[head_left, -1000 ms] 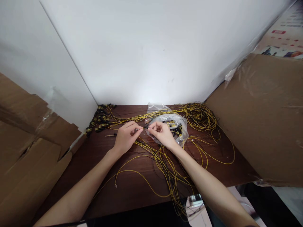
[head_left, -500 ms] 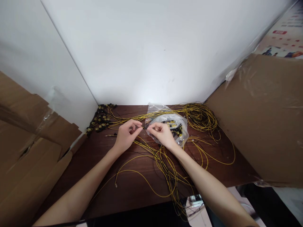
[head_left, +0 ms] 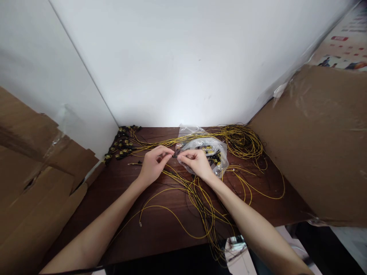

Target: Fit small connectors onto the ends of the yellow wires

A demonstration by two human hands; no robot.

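My left hand (head_left: 155, 162) is closed in a pinch, thumb against fingertips, on the thin end of a wire. Facing it, my right hand (head_left: 196, 162) pinches a small black connector (head_left: 175, 156). Its dark body shows in the narrow gap between the two sets of fingertips, and finer detail is too small to make out. Behind and under my right hand lies a clear plastic bag (head_left: 223, 147) with black and yellow parts in it. Below both hands, a loose bunch of yellow and black wires (head_left: 197, 194) runs toward the front edge of the table.
Several black-and-yellow parts (head_left: 123, 143) lie at the table's back left, their wires running right to a coil (head_left: 243, 141). Cardboard stands at the left (head_left: 34, 183) and right (head_left: 323, 145). A white wall (head_left: 177, 68) closes off the back of the brown table (head_left: 160, 240).
My fingertips have shifted slightly, and the dark piece between them now sits closer to my left fingers. The wires and bag lie as before.
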